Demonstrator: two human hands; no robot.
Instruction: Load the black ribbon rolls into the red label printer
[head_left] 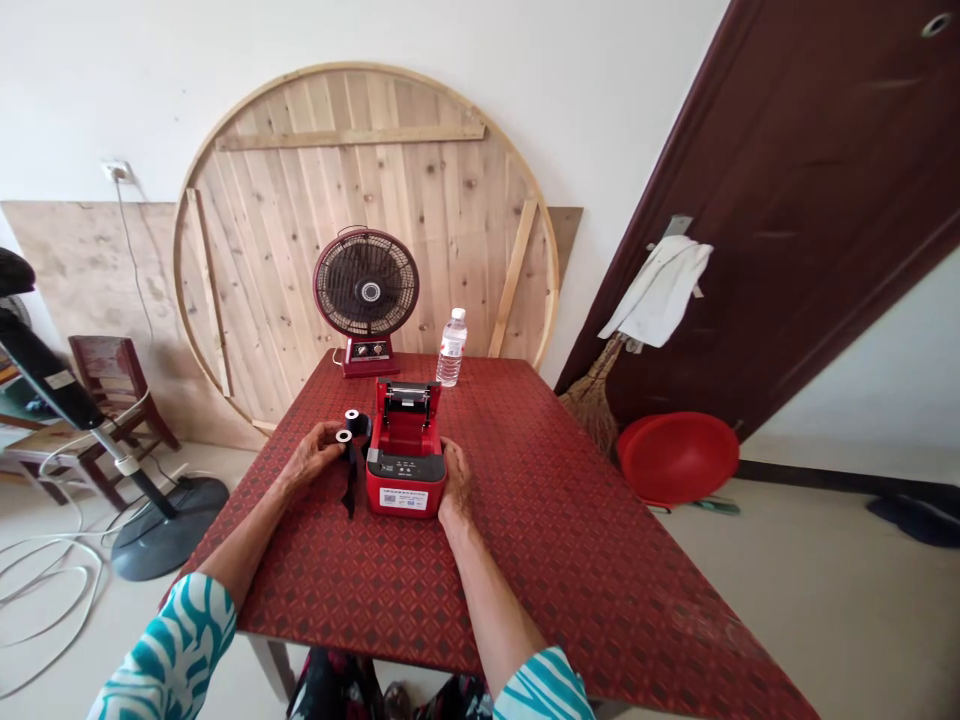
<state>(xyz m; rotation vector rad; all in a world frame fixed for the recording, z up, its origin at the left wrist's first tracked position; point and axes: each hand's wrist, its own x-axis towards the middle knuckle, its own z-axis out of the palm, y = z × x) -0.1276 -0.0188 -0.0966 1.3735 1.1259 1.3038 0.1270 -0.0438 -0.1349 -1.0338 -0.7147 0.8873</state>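
A red and black label printer (pixel 406 470) stands on the patterned red table (pixel 540 560), its lid (pixel 409 395) raised and its red inside showing. Along the printer's right side lies my right hand (pixel 456 482), closed against the casing with its fingertips partly hidden behind it. Left of the printer, my left hand (pixel 319 452) pinches a black ribbon roll (pixel 345 440) with a white core. A loose black strip (pixel 349 490) hangs from this roll toward the tabletop. Just behind it is a second white-cored black roll (pixel 354 418).
At the table's far end stand a dark red fan (pixel 367 290) and a water bottle (pixel 451 350). A round wooden panel (pixel 337 180) leans on the wall behind. To the right are a red basin (pixel 679 460) and a broom (pixel 596 390); a stand fan base (pixel 169 530) is at left.
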